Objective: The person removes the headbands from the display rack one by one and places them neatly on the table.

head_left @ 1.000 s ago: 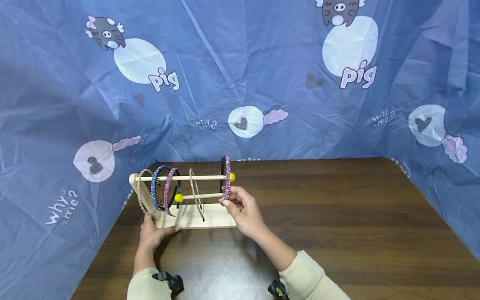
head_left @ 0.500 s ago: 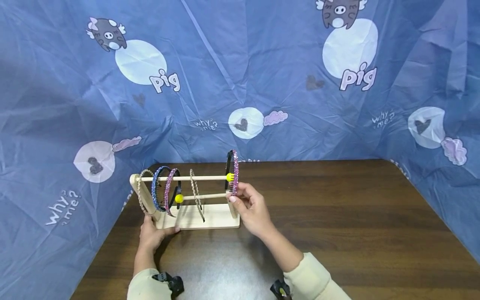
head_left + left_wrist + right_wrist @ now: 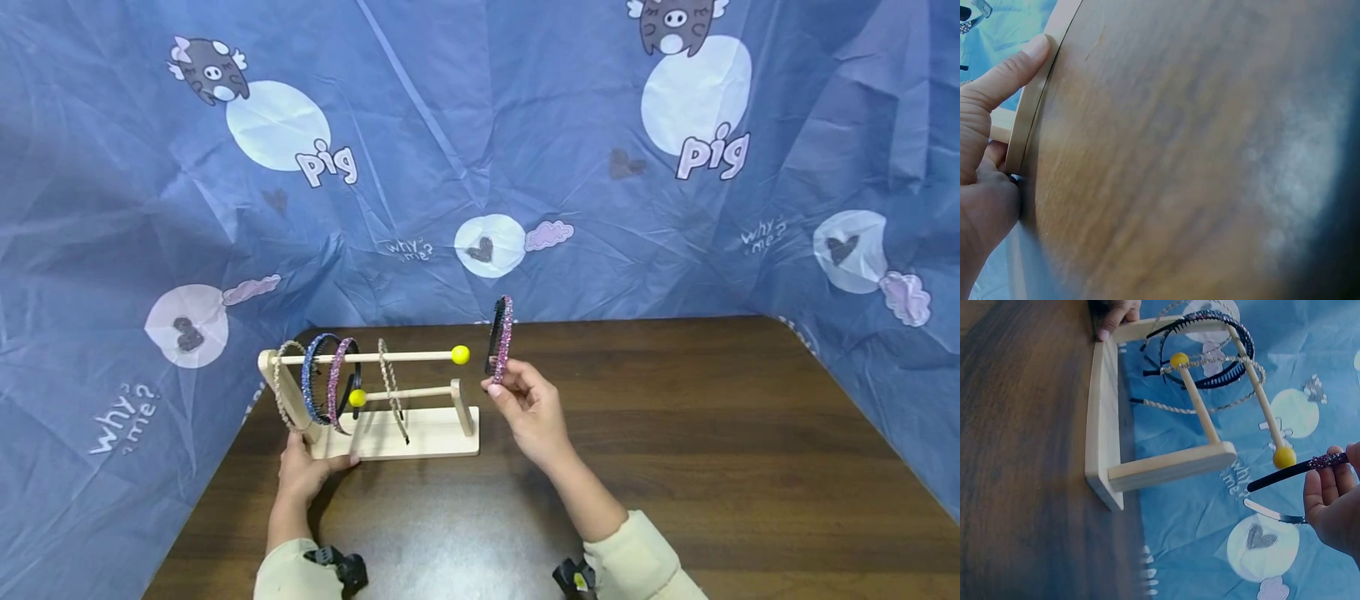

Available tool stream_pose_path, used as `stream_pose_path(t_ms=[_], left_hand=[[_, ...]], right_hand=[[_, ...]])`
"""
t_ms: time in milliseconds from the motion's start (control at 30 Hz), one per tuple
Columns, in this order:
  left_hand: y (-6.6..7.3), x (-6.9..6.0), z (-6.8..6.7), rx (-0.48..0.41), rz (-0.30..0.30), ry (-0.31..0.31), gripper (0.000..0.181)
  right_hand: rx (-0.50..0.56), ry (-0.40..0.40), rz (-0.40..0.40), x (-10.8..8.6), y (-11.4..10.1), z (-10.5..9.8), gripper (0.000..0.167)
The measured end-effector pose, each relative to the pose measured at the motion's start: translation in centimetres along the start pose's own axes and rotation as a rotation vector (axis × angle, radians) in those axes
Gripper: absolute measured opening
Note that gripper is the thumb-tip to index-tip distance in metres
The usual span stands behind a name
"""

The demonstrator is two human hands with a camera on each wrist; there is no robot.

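My right hand (image 3: 536, 417) pinches a pink glittery headband (image 3: 505, 333) by its lower part and holds it upright in the air, right of the wooden headband stand (image 3: 435, 433). In the right wrist view, this headband's black ends (image 3: 1282, 476) point toward the upper rod's yellow ball (image 3: 1284, 457), apart from it. My left hand (image 3: 306, 471) grips the left end of the stand's base, thumb (image 3: 1019, 69) along the front edge. On the upper rod hang a beige braided headband (image 3: 280, 387), a blue glittery one (image 3: 307, 379) and another pink one (image 3: 334, 383). A braided headband (image 3: 390, 383) hangs on the lower rod.
The stand's short post (image 3: 462, 408) carries the lower rod, which ends in a yellow ball (image 3: 357, 397). Brown wooden table (image 3: 712, 450) extends to the right. A blue printed cloth (image 3: 390, 183) hangs behind and at both sides.
My right hand has drawn the pink headband rightward along the upper rod, past its yellow ball and off the stand. The left hand has stayed on the base.
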State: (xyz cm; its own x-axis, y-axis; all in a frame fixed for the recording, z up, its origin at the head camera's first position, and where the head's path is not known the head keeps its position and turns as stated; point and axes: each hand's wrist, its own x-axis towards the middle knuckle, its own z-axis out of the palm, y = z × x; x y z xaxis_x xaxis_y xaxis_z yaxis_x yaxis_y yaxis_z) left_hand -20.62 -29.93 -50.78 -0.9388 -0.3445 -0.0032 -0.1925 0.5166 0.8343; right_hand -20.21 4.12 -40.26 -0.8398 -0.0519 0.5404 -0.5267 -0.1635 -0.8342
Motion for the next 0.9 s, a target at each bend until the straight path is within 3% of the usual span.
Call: stream_pose_path(t_ms=[267,500,900], left_hand=[[0.1,-0.1,-0.1,-0.011,-0.014,-0.013,0.099],[0.2,-0.1,-0.2,0.013,-0.027,-0.012,0.100],[0.0,-0.1,0.0,0.061,0.019,0.019,0.097]], right_hand=[[-0.062,0.005,0.050,-0.3,-1.3,-0.3,0.022],[-0.090,0.036,0.080,-0.4,0.3,-1.1,0.016],[-0.102,0.036,0.139,-0.3,2.3,-2.8,0.014]])
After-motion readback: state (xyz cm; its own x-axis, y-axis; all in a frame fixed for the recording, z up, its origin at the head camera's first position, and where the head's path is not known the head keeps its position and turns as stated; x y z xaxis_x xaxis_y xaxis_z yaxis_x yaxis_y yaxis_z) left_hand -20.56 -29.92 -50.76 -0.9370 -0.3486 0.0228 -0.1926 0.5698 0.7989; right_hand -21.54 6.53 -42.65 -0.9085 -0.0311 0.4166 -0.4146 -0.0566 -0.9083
